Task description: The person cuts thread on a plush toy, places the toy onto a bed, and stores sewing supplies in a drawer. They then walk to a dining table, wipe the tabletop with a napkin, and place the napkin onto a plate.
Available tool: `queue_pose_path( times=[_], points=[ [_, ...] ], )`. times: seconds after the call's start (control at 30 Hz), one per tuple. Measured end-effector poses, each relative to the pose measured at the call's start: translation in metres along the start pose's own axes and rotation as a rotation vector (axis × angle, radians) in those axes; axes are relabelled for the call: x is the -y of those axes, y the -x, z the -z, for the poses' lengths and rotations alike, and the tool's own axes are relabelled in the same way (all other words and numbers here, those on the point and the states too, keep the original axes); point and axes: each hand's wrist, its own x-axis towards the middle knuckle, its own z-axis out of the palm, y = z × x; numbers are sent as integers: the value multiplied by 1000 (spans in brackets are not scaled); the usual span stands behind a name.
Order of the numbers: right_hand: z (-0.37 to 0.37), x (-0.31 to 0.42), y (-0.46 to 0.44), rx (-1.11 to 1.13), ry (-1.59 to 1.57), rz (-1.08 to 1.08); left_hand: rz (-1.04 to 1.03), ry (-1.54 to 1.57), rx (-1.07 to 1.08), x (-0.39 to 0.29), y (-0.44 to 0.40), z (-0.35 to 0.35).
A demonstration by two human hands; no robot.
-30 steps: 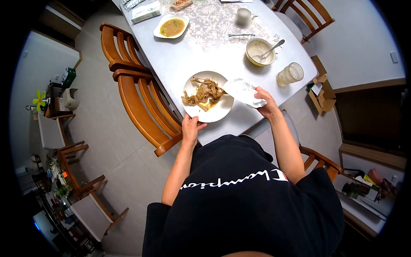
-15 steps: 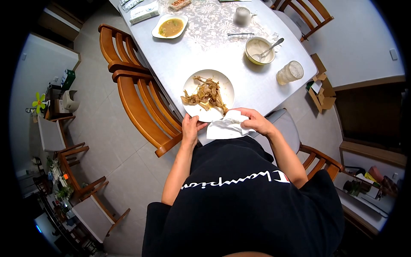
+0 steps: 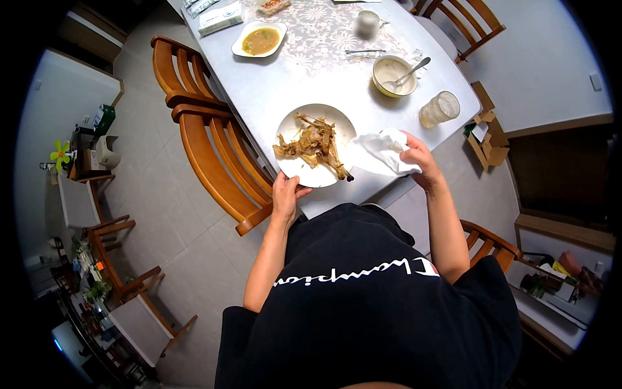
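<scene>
A white plate (image 3: 295, 172) with poultry bones and scraps of meat (image 3: 316, 141) on it is at the near edge of the table. My left hand (image 3: 287, 195) grips the plate's near-left rim, thumb on top and fingers beneath. In my right hand (image 3: 422, 162) is a crumpled white paper napkin (image 3: 382, 154), pinched at its right end. The napkin's left end reaches the plate's right rim; whether it touches the rim I cannot tell.
Farther along the white table (image 3: 324, 84) stand a dish of soup (image 3: 260, 40), a bowl with a spoon (image 3: 391, 76), a glass (image 3: 439, 109) and a tissue pack (image 3: 220, 19). Wooden chairs (image 3: 217, 168) line the left side. An open cardboard box (image 3: 489, 142) lies on the floor at right.
My right hand has moved right and away from me with the napkin, from the plate's near rim to its right side. The left hand stays on the rim; the plate has barely shifted.
</scene>
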Motion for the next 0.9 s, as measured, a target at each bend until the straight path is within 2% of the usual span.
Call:
queue_pose_path(
  times=[0.17, 0.27, 0.43, 0.73, 0.9],
  points=[
    [3, -8, -7, -204, -94, 58, -32, -65, 2, 3, -2, 0],
    [7, -17, -10, -291, -40, 40, -35, -98, -7, 4, -3, -3],
    [3, -26, -16, -428, 145, 207, -38, -160, -18, 9, -6, -4],
    [-3, -17, -20, -516, 288, 359, 7, -99, -12, 10, -7, -5],
    [-4, -18, -21, -525, 311, 351, 40, -49, -13, 11, -6, -3]
  ],
)
